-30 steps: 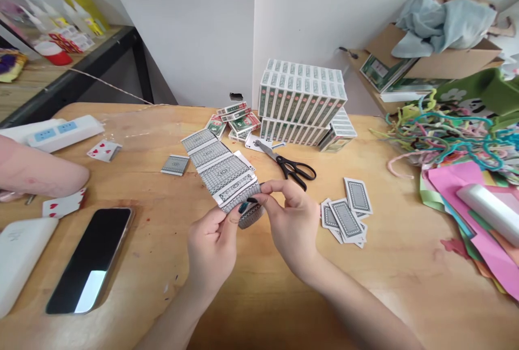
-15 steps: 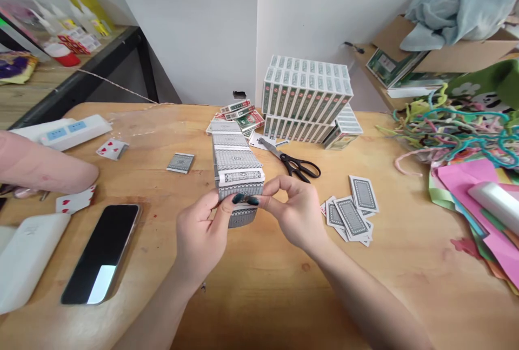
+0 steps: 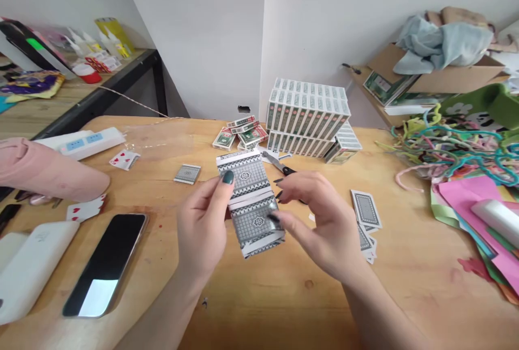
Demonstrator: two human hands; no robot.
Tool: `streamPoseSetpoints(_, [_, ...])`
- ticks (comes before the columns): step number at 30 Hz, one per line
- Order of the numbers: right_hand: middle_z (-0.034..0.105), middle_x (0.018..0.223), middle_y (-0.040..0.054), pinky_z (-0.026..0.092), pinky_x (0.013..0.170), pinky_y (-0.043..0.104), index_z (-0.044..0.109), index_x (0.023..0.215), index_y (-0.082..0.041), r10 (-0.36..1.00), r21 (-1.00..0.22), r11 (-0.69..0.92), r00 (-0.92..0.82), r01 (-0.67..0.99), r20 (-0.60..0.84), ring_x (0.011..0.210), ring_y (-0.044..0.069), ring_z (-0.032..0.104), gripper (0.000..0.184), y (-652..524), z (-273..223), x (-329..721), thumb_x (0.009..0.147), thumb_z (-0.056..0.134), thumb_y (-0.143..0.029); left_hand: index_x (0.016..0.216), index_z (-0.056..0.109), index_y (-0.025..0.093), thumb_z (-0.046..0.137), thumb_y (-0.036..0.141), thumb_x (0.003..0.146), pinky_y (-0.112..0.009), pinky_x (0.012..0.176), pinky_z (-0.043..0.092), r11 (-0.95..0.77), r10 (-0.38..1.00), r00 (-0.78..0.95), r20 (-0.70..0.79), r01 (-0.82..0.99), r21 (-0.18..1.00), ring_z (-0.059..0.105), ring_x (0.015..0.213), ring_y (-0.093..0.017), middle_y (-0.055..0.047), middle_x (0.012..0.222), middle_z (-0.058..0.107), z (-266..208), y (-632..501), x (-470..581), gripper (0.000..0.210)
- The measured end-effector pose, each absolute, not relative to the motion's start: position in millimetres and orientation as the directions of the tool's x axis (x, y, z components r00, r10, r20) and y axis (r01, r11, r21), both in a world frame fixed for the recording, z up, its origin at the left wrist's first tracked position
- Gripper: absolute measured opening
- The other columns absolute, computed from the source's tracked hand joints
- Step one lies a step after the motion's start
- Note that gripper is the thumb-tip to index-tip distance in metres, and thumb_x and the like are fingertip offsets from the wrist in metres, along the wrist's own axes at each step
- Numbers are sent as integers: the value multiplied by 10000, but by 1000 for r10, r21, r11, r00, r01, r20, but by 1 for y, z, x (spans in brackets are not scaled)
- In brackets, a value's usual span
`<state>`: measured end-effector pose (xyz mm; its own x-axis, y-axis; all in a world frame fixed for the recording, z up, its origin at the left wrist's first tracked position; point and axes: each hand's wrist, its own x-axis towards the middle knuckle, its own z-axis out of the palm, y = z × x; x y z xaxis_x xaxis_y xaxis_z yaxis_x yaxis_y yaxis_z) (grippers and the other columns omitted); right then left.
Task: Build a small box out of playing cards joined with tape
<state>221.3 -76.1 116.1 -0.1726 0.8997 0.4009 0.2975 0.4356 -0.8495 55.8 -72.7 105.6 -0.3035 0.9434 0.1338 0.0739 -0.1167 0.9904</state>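
My left hand (image 3: 203, 225) grips a strip of joined playing cards (image 3: 246, 178) by its left edge, thumb on top. The cards show grey patterned backs with white bands between them, and the strip tilts down to the right. My right hand (image 3: 326, 225) is beside the strip's right edge, thumb and fingers apart; whether its thumb tip touches the card I cannot tell. Behind that hand lie black-handled scissors (image 3: 275, 162), partly hidden. A folded card (image 3: 187, 173) rests on the table left of the strip. Loose cards (image 3: 366, 209) lie to the right, partly covered by my right hand.
Boxed card decks (image 3: 308, 114) are stacked at the back, with several loose card boxes (image 3: 247, 131) beside them. On the left are a phone (image 3: 107, 263), a white power bank (image 3: 38, 269), a pink pouch (image 3: 57, 171) and a power strip (image 3: 95, 140). Coloured yarn (image 3: 458, 150) and paper (image 3: 466, 198) lie right.
The long strip that stood out away from me is now turned, showing two patterned faces flat towards me. My right hand has let go and moved right, its fingers spreading.
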Motion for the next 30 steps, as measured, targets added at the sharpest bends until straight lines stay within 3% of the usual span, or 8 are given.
streamPoseSetpoints(3, [594, 1105, 78, 526, 835, 378, 590, 1145, -242, 782, -631, 621, -421, 465, 459, 1005, 220, 570, 375, -84, 126, 227, 790, 699, -297, 547, 492, 171, 578, 339, 853, -221, 431, 296, -112, 956, -255, 142, 130, 985, 384, 493, -86, 33, 532, 420, 111, -69, 55, 360])
streamPoseSetpoints(6, [585, 1116, 91, 531, 831, 388, 559, 1179, -221, 765, -547, 642, -500, 537, 407, 1020, 231, 552, 368, -90, 132, 231, 827, 655, -265, 534, 447, 171, 558, 330, 857, -229, 450, 278, -121, 967, -184, 178, 284, 951, 362, 520, -91, 35, 537, 385, 120, -67, 54, 377])
streamPoseSetpoints(14, [552, 1093, 75, 546, 767, 248, 570, 1109, -187, 818, -554, 575, -437, 602, 374, 928, 149, 609, 272, -100, 138, 236, 842, 592, -141, 554, 340, 179, 481, 290, 901, -244, 437, 213, -216, 976, 68, 206, 406, 888, 265, 488, -79, 54, 509, 254, 135, -63, 62, 391])
streamPoseSetpoints(19, [568, 1072, 69, 524, 827, 248, 574, 1048, -167, 813, -554, 582, -430, 595, 392, 962, 153, 595, 268, -96, 135, 232, 789, 607, -109, 565, 331, 181, 475, 274, 904, -240, 435, 218, -218, 976, 100, 194, 411, 885, 269, 488, -78, 55, 513, 266, 134, -60, 63, 380])
streamPoseSetpoints(26, [581, 987, 63, 516, 763, 297, 578, 959, -155, 795, -532, 606, -423, 592, 435, 868, 167, 575, 256, -94, 131, 225, 715, 585, -78, 574, 372, 177, 464, 283, 915, -232, 461, 256, -234, 970, 156, 187, 380, 895, 306, 513, -80, 51, 537, 317, 132, -59, 65, 369])
streamPoseSetpoints(30, [571, 976, 53, 504, 703, 256, 568, 943, -152, 824, -596, 566, -396, 569, 405, 811, 137, 555, 255, -95, 129, 223, 696, 588, -89, 582, 398, 177, 470, 305, 914, -228, 464, 259, -203, 975, 162, 153, 357, 912, 309, 523, -84, 49, 545, 323, 131, -58, 67, 363])
